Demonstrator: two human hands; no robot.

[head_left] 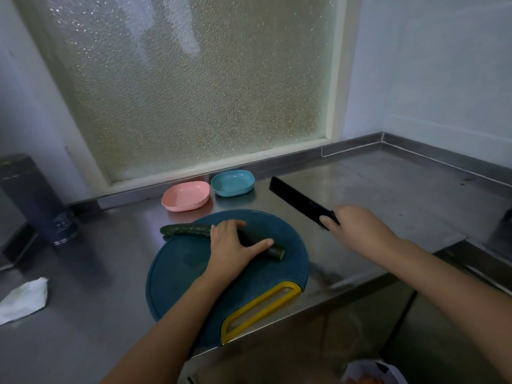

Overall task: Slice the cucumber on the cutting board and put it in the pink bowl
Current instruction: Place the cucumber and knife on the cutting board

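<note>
A dark green cucumber (185, 230) lies across the round blue cutting board (288, 246), its left end past the board's edge and its cut right end on the board. My left hand (232, 245) holds the cucumber's middle, fingers over it and thumb stretched along it. To the right of the board, my right hand (357, 228) grips the handle of a black knife (296, 197). Its blade hangs in the air and points back-left, apart from the cucumber. The pink bowl (186, 200) stands empty behind the board.
A blue bowl (233, 183) sits right of the pink one, under the frosted window. The board has a yellow handle (259, 310) at the counter's front edge. A dark flask (33, 198) stands far left, with crumpled white paper (25, 299) nearer the front.
</note>
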